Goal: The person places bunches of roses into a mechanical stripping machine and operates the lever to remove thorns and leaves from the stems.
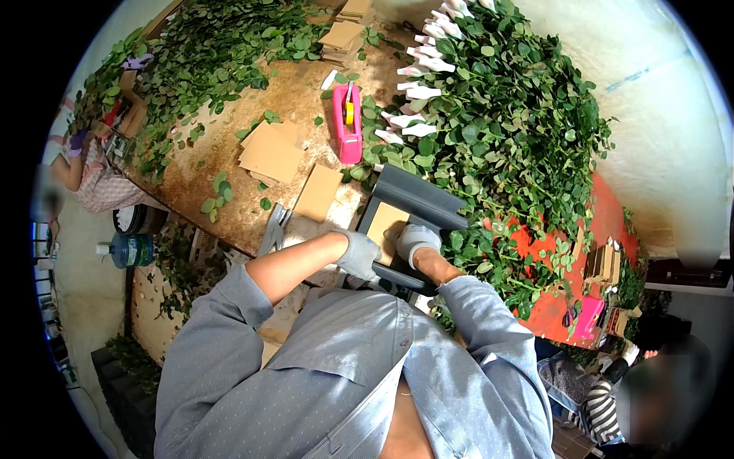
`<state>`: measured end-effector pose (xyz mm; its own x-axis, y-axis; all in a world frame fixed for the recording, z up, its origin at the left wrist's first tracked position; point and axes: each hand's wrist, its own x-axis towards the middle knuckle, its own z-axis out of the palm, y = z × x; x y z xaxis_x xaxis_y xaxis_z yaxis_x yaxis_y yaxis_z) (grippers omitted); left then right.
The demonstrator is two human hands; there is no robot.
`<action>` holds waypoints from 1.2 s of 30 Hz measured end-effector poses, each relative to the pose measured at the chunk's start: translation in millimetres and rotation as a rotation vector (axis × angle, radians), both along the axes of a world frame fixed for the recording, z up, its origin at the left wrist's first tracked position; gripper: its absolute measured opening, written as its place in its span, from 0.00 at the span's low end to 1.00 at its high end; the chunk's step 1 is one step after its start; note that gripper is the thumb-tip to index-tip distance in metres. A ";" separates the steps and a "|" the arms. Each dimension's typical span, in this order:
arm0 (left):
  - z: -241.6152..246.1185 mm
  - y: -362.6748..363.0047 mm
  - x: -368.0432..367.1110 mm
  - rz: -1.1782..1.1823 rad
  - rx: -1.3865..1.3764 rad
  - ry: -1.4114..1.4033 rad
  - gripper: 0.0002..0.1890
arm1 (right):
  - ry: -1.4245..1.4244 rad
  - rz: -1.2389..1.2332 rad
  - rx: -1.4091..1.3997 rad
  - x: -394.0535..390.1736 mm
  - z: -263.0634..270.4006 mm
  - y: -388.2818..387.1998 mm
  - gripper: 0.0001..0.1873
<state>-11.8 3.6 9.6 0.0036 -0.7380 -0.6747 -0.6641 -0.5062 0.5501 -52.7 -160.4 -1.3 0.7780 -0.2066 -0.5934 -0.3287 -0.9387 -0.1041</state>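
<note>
Both my hands wear light grey gloves and work at a dark grey trough-like holder [416,192] on the near table edge. A cardboard sheet [385,224] lies inside the holder. My left hand [358,256] rests at the sheet's near left corner, with its fingers turned down and partly hidden. On the opposite side, my right hand [420,244] touches the sheet's right edge, and its fingertips are hard to make out. A single cardboard piece [318,192] lies left of the holder. Beyond it is a pink tape dispenser [348,132] with a yellow roll.
Leafy stems with white mesh bud sleeves [424,92] are heaped at the right. More foliage [229,63] covers the far left. Loose cardboard sheets [272,152] and a cardboard stack [342,43] lie on the table. One person [97,178] is at the left, another [602,401] at the lower right.
</note>
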 end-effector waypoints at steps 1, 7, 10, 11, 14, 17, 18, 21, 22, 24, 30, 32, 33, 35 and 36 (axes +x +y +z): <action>5.9 -2.9 1.1 -0.005 0.007 -0.003 0.31 | -0.027 0.092 -0.068 -0.1 -13.1 -4.9 0.22; 3.4 1.2 -3.1 0.017 0.017 -0.014 0.28 | -0.527 0.598 -0.189 -13.4 -29.6 2.3 0.14; 9.8 -2.7 0.8 0.020 0.003 -0.007 0.27 | -0.560 0.596 -0.169 -11.0 -40.2 -4.0 0.12; 13.3 -5.1 0.0 -0.009 0.038 0.033 0.28 | -0.509 0.597 -0.175 -15.4 -42.5 -4.2 0.12; 19.3 -5.4 4.1 -0.032 0.022 0.017 0.28 | -0.409 0.566 -0.160 -11.6 -26.0 -1.1 0.12; 13.5 1.7 2.1 -0.006 -0.140 -0.059 0.34 | -0.483 0.514 -0.093 -11.7 -34.6 -0.9 0.12; 13.1 1.2 2.6 -0.025 -0.130 -0.068 0.36 | -0.508 0.506 -0.068 -12.2 -32.3 0.8 0.12; 8.0 -7.7 4.7 -0.081 -0.006 -0.127 0.38 | -0.546 0.457 -0.023 -13.4 -31.3 -2.7 0.11; 5.1 -7.3 5.3 -0.079 -0.019 -0.118 0.38 | -0.507 0.458 -0.033 -13.1 -26.7 -2.0 0.12; -2.6 -5.3 6.5 -0.069 -0.020 -0.093 0.36 | -0.443 0.472 -0.047 -11.8 -20.1 0.5 0.13; 0.3 -0.7 2.7 -0.074 -0.101 -0.043 0.32 | -0.778 0.363 0.396 -4.7 73.9 4.7 0.16; 5.7 -1.5 -2.1 -0.089 -0.010 -0.180 0.34 | -0.823 0.241 0.367 16.4 106.3 -27.2 0.13; 14.6 -1.9 -3.7 -0.088 0.015 -0.191 0.34 | -0.838 0.157 0.357 30.3 111.7 -44.6 0.13; 25.7 -4.9 -5.1 -0.090 0.060 -0.220 0.35 | -0.835 0.043 0.267 54.8 88.0 -92.2 0.15; 25.9 -5.1 -5.1 -0.072 0.049 -0.200 0.35 | -0.824 -0.033 0.191 62.6 64.6 -118.4 0.15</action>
<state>-16.9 -1.5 35.5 0.0893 -0.7077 -0.7009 -0.7928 -0.4765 0.3801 9.9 -278.8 63.3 0.9723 -0.1912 0.1343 -0.1055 -0.8719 -0.4781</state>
